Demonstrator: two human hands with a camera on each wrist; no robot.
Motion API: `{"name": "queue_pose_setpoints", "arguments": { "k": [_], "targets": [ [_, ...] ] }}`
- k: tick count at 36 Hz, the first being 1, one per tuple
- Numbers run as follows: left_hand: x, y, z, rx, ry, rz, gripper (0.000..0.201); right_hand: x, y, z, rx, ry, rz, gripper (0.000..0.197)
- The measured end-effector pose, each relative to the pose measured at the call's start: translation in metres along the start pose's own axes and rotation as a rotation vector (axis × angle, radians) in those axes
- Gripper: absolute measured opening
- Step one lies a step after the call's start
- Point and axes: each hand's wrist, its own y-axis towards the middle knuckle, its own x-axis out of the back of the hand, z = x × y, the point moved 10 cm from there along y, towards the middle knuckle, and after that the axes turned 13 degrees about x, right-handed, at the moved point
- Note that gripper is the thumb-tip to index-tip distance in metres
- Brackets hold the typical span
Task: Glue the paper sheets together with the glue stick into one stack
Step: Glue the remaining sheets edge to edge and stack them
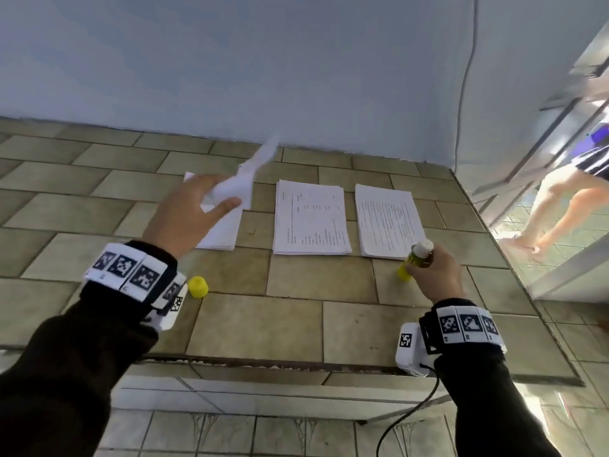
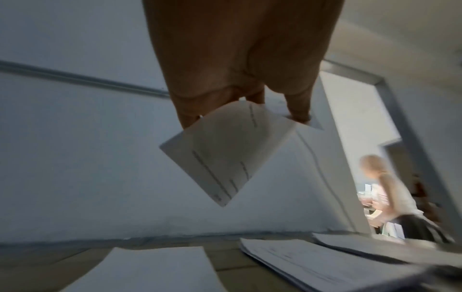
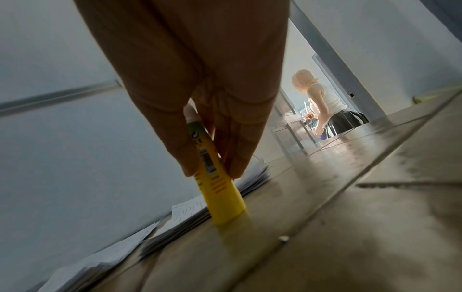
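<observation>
Three piles of printed paper lie in a row on the tiled counter (image 1: pixel 296 324): a left pile (image 1: pixel 220 232), a middle pile (image 1: pixel 311 219) and a right pile (image 1: pixel 389 219). My left hand (image 1: pixel 194 212) pinches one loose sheet (image 1: pixel 250 173) and holds it up in the air over the left pile; the sheet (image 2: pixel 225 152) hangs from my fingers. My right hand (image 1: pixel 431 275) grips the uncapped yellow glue stick (image 1: pixel 417 258), whose base stands on the counter just in front of the right pile (image 3: pixel 225 189). The yellow cap (image 1: pixel 197 286) sits near my left wrist.
A pale wall rises right behind the piles, with a cable (image 1: pixel 464 94) running down it. The counter's right edge (image 1: pixel 514 265) drops off to a doorway where another person (image 1: pixel 560 199) is passing. The front edge of the counter is near my wrists.
</observation>
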Motion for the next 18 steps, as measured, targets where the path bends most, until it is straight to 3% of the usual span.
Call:
{"name": "queue_pose_setpoints", "arguments": {
  "k": [5,10,18],
  "targets": [
    [-0.067,-0.052,-0.03,-0.23,0.108,0.361,0.068,-0.002,0.003,0.0,0.011,-0.01,0.005,0.038],
    [-0.13,-0.11,-0.028,-0.403,0.377,0.64,0.056,-0.006,0.005,0.0,0.02,-0.039,0.035,0.039],
    [-0.159,-0.143,0.0,-0.397,0.582,0.866,0.059,-0.011,0.007,0.0,0.063,-0.064,0.055,0.039]
  ]
}}
